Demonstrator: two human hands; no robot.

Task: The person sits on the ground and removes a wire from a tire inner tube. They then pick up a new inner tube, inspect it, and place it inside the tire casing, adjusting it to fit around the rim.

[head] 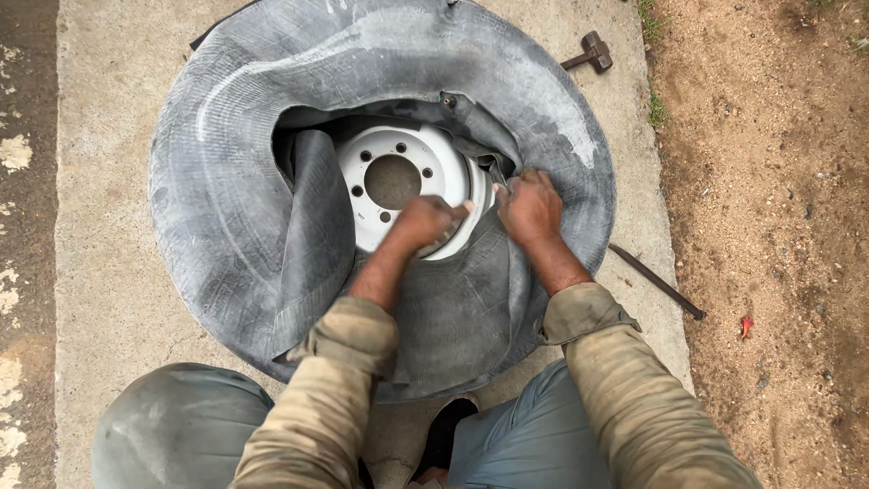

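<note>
A large grey tyre (226, 208) lies flat on a concrete slab, with a white steel wheel rim (398, 172) inside it. A dark rubber flap or inner tube (317, 217) folds over the rim's left side. My left hand (425, 222) grips the near edge of the white rim. My right hand (529, 206) is closed on the rubber at the tyre's inner edge, just right of the rim. A valve stem (448, 100) pokes out of the rubber at the top.
A hammer (588, 52) lies on the slab beyond the tyre. A long metal bar (656, 281) rests at the slab's right edge. Bare dirt (778, 181) lies to the right. My knees (176, 426) frame the bottom.
</note>
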